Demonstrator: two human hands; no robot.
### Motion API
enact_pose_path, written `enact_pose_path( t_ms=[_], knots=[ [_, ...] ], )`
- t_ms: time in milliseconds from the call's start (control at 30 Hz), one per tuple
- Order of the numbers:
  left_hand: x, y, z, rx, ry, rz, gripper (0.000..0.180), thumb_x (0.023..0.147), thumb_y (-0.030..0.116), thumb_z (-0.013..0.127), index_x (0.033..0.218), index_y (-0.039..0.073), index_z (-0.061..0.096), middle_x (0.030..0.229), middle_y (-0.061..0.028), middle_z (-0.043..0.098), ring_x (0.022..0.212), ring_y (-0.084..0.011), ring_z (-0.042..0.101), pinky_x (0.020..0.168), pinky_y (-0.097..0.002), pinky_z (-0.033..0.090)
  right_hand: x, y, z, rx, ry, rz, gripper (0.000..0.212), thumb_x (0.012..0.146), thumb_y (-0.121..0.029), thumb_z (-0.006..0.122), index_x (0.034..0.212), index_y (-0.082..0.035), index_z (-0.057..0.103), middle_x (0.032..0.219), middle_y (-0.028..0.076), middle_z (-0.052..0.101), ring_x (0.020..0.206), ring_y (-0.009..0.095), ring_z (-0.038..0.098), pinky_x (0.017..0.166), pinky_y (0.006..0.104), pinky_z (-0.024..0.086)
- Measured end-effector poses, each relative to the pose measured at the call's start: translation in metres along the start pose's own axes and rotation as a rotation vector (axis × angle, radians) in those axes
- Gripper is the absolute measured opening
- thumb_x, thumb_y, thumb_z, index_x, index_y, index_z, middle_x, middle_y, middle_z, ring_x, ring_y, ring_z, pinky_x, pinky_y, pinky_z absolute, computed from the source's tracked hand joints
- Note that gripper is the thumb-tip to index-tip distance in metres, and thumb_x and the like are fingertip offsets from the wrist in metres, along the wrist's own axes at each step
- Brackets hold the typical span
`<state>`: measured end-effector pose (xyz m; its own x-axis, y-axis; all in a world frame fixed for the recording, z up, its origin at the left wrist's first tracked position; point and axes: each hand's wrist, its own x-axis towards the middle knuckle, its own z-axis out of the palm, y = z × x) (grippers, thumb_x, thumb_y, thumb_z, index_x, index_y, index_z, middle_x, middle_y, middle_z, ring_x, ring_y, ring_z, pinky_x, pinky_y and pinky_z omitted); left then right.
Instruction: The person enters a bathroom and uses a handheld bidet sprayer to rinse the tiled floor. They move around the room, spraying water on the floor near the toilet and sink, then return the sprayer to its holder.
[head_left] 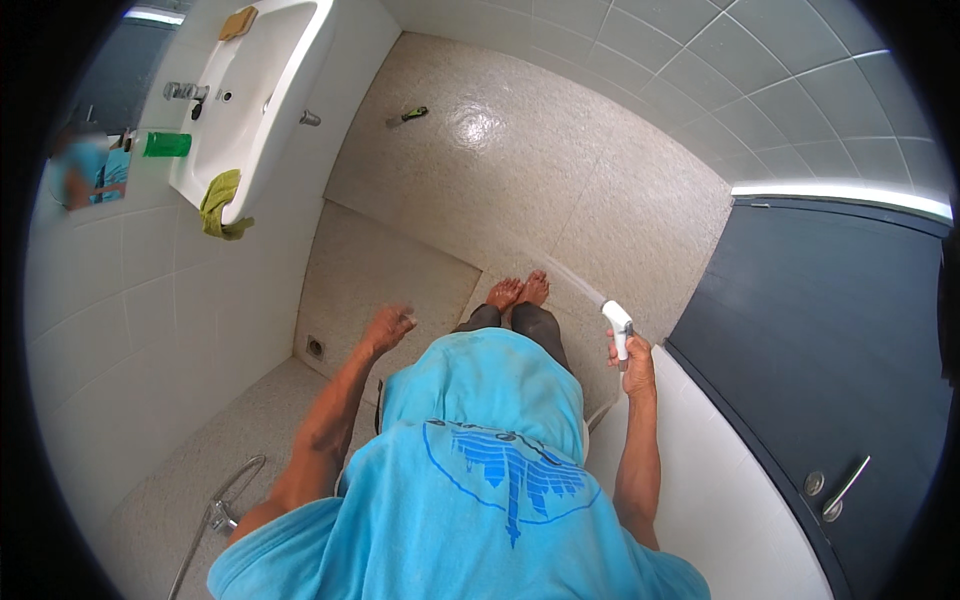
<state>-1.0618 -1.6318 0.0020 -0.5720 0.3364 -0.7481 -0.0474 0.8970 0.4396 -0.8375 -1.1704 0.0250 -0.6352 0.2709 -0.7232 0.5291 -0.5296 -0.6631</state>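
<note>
Your right hand (637, 365) is wrapped around the white hand sprayer (618, 325), fingers curled tight about its handle, nozzle aimed at the far-left floor; a thin jet of water (570, 278) runs from it just to the right of your bare feet (520, 292) and lands on the speckled floor (520, 170). Your left hand (388, 328) hangs free over the lower step of the floor, fingers loosely spread and holding nothing. To do this rinse well, I would keep the grip firm with the thumb steady on the trigger, hold the nozzle low and angled so the water pushes along the floor rather than splashing up the white tiled wall (150, 290), and work it toward the small drain (316, 347) at the near left by the wall. Keep the jet off the dark door (830, 330) on your right. The floor already shines wet in the far middle, so plant your feet and shift slowly; your free left hand is well placed for balance. A green-handled tool (407, 116) lies far off on the floor; steer the stream around it. The washbasin (250, 90) with its yellow-green cloth (222, 205) sits far left, well apart from the spray.
</note>
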Motion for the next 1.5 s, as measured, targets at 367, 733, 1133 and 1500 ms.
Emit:
enact_pose_path(
  t_ms=[367, 733, 1133, 1500],
  knots=[
    [0.017, 0.053, 0.039, -0.19, -0.023, -0.025, 0.042, 0.095, 0.027, 0.057, 0.127, 0.0, 0.056, 0.118, -0.0224, 0.063, 0.107, -0.0338, 0.063, 0.092, -0.0444, 0.049, 0.041, 0.008, -0.041, -0.015, -0.069, 0.052, 0.057, 0.086, -0.047, 0.059, 0.111, 0.003, 0.062, 0.069, 0.003, 0.056, 0.056, 0.011, 0.05, 0.055, 0.0278, 0.045],
    [0.014, 0.011, 0.058, -0.095, 0.045, -0.052, 0.041, 0.096, 0.023, 0.056, 0.127, -0.004, 0.055, 0.118, -0.0219, 0.063, 0.104, -0.0325, 0.064, 0.087, -0.0415, 0.052, 0.089, 0.018, -0.071, 0.164, -0.082, 0.062, 0.058, 0.084, -0.05, 0.061, 0.111, 0.001, 0.061, 0.069, 0.004, 0.057, 0.058, 0.014, 0.051, 0.059, 0.0307, 0.044],
    [0.032, 0.006, 0.033, -0.428, 0.177, -0.245, 0.048, 0.096, 0.029, 0.055, 0.133, -0.002, 0.05, 0.117, -0.019, 0.063, 0.105, -0.0284, 0.062, 0.088, -0.0423, 0.052, 0.076, 0.003, -0.075, 0.166, -0.171, 0.045, 0.067, 0.078, -0.057, 0.068, 0.11, 0.002, 0.061, 0.069, 0.005, 0.057, 0.059, 0.015, 0.051, 0.06, 0.0313, 0.044],
    [-0.018, 0.003, 0.007, -0.452, 0.229, -0.268, 0.05, 0.094, 0.032, 0.058, 0.127, -0.006, 0.055, 0.118, -0.0257, 0.063, 0.102, -0.0341, 0.064, 0.084, -0.0425, 0.053, 0.064, -0.024, -0.04, 0.173, -0.224, 0.094, 0.07, 0.074, -0.059, 0.071, 0.109, 0.001, 0.061, 0.072, 0.005, 0.058, 0.062, 0.014, 0.053, 0.06, 0.0314, 0.045]
  ],
)
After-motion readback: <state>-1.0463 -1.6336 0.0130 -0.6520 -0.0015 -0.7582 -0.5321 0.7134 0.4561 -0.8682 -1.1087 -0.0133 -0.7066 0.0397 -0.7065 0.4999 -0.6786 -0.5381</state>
